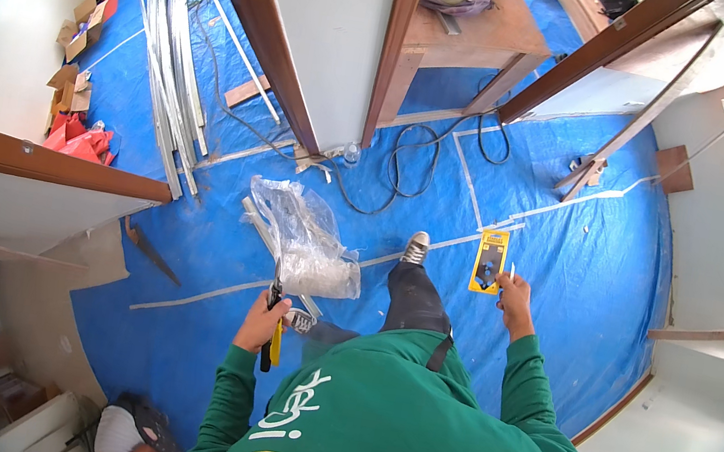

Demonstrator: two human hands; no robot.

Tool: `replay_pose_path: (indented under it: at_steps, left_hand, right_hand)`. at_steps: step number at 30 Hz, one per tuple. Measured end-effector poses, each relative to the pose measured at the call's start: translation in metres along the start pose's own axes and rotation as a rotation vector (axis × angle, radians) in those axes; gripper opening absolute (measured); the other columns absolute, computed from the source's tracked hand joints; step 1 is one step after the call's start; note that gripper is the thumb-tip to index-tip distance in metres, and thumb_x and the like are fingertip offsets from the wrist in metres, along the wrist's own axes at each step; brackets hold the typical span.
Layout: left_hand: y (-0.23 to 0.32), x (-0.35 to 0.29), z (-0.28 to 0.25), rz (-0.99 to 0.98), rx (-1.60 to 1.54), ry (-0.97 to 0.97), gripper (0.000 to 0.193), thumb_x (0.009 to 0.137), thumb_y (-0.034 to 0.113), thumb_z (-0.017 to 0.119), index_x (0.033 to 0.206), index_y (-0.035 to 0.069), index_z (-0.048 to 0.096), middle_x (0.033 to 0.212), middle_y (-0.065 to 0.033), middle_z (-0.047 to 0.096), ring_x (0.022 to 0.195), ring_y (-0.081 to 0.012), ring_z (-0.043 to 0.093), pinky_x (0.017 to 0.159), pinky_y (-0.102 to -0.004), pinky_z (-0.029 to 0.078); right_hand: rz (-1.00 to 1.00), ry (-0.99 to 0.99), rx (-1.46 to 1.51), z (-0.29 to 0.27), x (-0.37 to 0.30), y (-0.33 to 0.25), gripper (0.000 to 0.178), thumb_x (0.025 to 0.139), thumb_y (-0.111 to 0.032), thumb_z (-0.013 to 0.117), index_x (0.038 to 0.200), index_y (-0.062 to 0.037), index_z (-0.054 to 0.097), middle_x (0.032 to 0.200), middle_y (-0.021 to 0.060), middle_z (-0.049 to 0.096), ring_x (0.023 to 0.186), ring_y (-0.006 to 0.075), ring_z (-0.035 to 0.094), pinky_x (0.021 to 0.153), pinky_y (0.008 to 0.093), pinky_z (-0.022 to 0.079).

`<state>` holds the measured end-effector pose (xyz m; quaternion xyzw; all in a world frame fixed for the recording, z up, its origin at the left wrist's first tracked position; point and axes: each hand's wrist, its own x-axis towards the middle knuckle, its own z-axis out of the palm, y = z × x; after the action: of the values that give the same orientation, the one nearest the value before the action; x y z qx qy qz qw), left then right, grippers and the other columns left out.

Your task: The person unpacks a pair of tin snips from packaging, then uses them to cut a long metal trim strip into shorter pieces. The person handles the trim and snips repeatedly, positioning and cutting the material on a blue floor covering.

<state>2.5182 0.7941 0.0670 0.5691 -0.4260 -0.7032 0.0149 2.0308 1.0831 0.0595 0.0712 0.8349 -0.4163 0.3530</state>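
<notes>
My left hand is closed around a black and yellow hand tool; its exact kind is hard to make out. Just beyond that tool is a crumpled clear plastic bag, and I cannot tell whether the hand touches it. Out to the right, my right hand grips the lower edge of a yellow blister pack with a dark item inside. A small white strip sticks up by its fingers. My shoes stand on the blue sheet between the two hands.
A blue tarpaulin covers the floor. Long metal profiles lie at the far left, beside cardboard boxes. A handsaw rests nearer. A black cable curls ahead, before a wooden bench. A plank leans at right.
</notes>
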Motion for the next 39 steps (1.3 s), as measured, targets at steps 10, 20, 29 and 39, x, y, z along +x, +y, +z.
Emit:
replay_pose_path:
  at_steps: [10, 20, 29, 39]
  left_hand:
    - [0.091, 0.03, 0.131, -0.073, 0.554, -0.119, 0.056, 0.104, 0.041, 0.067, 0.135, -0.003, 0.056, 0.109, -0.0165, 0.069, 0.091, -0.0271, 0.068, 0.082, -0.0428, 0.055]
    - [0.252, 0.109, 0.245, 0.107, 0.803, -0.416, 0.063, 0.107, 0.047, 0.06, 0.147, 0.0, 0.052, 0.13, -0.0239, 0.067, 0.113, -0.0337, 0.067, 0.1, -0.0436, 0.052]
    - [0.357, 0.214, 0.283, 0.067, 0.514, -0.518, 0.052, 0.102, 0.021, 0.065, 0.146, 0.002, 0.047, 0.119, -0.0128, 0.066, 0.091, -0.0208, 0.07, 0.084, -0.0386, 0.06]
    - [0.455, 0.24, 0.279, -0.006, -0.126, -0.681, 0.068, 0.096, 0.006, 0.061, 0.16, 0.003, 0.038, 0.131, -0.0174, 0.062, 0.1, -0.0328, 0.075, 0.094, -0.0499, 0.064]
  right_hand:
    - [-0.316, -0.158, -0.044, -0.057, 0.162, -0.096, 0.02, 0.095, -0.024, 0.075, 0.102, -0.0048, 0.075, 0.074, -0.0038, 0.059, 0.058, 0.0073, 0.047, 0.051, 0.029, 0.038]
    - [-0.268, 0.048, -0.062, -0.094, 0.218, -0.133, 0.025, 0.097, -0.023, 0.073, 0.104, 0.0011, 0.075, 0.083, 0.0016, 0.066, 0.073, 0.0097, 0.056, 0.064, 0.0325, 0.044]
    - [-0.024, 0.005, 0.094, -0.066, 0.201, -0.133, 0.024, 0.094, -0.023, 0.078, 0.099, 0.0002, 0.076, 0.077, -0.0009, 0.064, 0.068, 0.0099, 0.053, 0.06, 0.0318, 0.041]
    - [-0.183, -0.31, -0.404, 0.032, 0.22, -0.235, 0.056, 0.088, -0.049, 0.083, 0.095, 0.0055, 0.075, 0.088, 0.0223, 0.076, 0.08, 0.0377, 0.073, 0.074, 0.0496, 0.055]
